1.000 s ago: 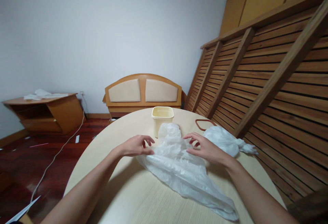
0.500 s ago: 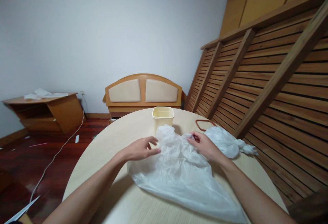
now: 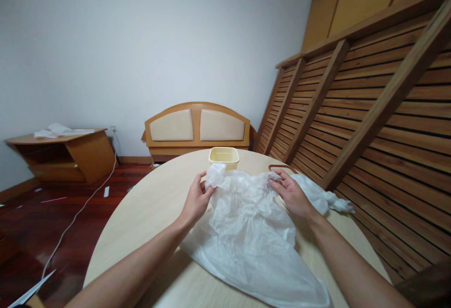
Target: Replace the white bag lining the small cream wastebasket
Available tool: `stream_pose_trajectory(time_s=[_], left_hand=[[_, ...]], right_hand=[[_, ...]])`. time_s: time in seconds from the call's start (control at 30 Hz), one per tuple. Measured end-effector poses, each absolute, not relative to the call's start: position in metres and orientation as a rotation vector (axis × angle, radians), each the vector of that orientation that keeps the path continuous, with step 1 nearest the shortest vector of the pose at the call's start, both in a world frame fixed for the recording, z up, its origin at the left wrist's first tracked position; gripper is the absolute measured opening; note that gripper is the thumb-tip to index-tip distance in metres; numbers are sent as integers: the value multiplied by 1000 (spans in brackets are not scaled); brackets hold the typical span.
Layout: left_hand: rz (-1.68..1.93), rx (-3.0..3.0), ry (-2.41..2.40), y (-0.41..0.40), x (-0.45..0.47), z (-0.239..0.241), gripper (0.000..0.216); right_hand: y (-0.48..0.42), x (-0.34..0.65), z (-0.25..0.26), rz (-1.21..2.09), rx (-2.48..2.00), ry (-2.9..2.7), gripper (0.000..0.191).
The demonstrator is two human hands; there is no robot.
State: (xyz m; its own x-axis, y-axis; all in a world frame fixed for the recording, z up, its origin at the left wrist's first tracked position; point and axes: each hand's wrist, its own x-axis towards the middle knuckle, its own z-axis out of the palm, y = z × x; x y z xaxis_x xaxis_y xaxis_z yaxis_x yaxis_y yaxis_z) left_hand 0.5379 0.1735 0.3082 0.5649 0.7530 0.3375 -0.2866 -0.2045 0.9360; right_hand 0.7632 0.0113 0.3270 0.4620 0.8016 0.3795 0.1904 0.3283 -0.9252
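Note:
A crumpled, translucent white plastic bag (image 3: 252, 233) is spread between my hands, its lower part lying toward the near side of the table. My left hand (image 3: 198, 196) pinches the bag's upper left corner, fingers closed. At the upper right corner, my right hand (image 3: 291, 193) grips the bag between thumb and fingers. Just behind the raised edge stands a pale yellow square bin (image 3: 224, 155), its lower part hidden by the bag.
The round table (image 3: 148, 204) carries a brown rounded frame (image 3: 282, 167) and a second, knotted white bag (image 3: 313, 193) at the right. A slatted wooden panel (image 3: 352, 125) leans along the right side. A headboard (image 3: 197, 125) stands behind the table.
My left hand has closed on the bag's left corner. Both hands have moved apart and slightly up, stretching the upper edge wider and covering more of the bin.

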Motion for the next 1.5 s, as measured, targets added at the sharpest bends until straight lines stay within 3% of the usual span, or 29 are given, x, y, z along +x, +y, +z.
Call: stream_pose_trajectory(time_s=[0.23,0.37,0.57,0.73,0.9,1.03,1.23,1.5], left_hand=[[1059,1655,501,188,528,317,51],[1049,1716,560,186,526,321,29],[1155,1965,598,185,527,316,46],[1142,2240,540,191,525,308,56],[1064,2403,547,195,523,308,23],[1219,2155,654,204,522,313,18],[1257,1612,753,221,516,328,34],[1167,1192,633,217,514,336,48]], right_hand=[[9,792,328,257,-1265,-822,34],[8,792,325,289,-1224,-848,14],[4,770,331,563,-1073,-926,11],[-2,758,337,540,-1161,-1097,21],[-2,760,336,367,-1267,-1210,23],[4,774,332,269,-1355,-1099,29],[7,799,327,-9,-1436,-811,39],[3,823,316,-192,-1522,-723,32]])
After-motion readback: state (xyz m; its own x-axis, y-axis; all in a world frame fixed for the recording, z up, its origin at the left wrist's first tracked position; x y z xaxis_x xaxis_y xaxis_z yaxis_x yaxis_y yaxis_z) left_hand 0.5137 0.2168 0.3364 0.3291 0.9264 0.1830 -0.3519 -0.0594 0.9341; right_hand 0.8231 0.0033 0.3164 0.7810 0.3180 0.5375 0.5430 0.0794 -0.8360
